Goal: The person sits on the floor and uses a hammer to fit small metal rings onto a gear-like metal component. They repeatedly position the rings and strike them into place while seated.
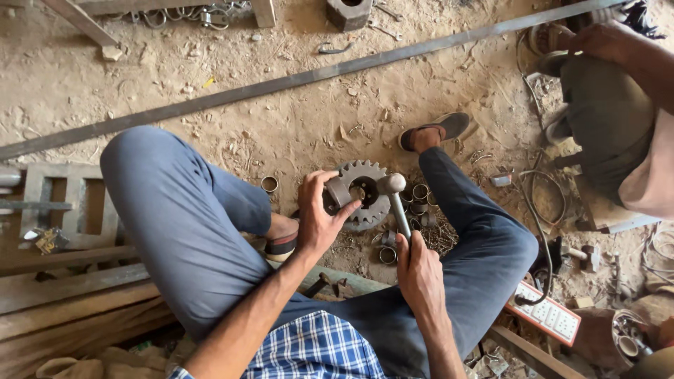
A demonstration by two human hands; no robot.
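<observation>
Gear [365, 193]: flat on the dirt floor at 12 o'clock from the person's lap.
Left hand [317, 214]: wrapped on the gear's rim; fingers could be struck.
Right hand [419, 270]: gripping the hammer [394, 200]; it may glance off.

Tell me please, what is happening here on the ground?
A person sits on a sandy workshop floor with knees apart. The left hand steadies a short metal sleeve at the centre hole of a toothed gear lying on the ground. The right hand holds a hammer by its handle, with the head just beside the sleeve. Small metal rings lie around the gear. Another person crouches at the upper right.
</observation>
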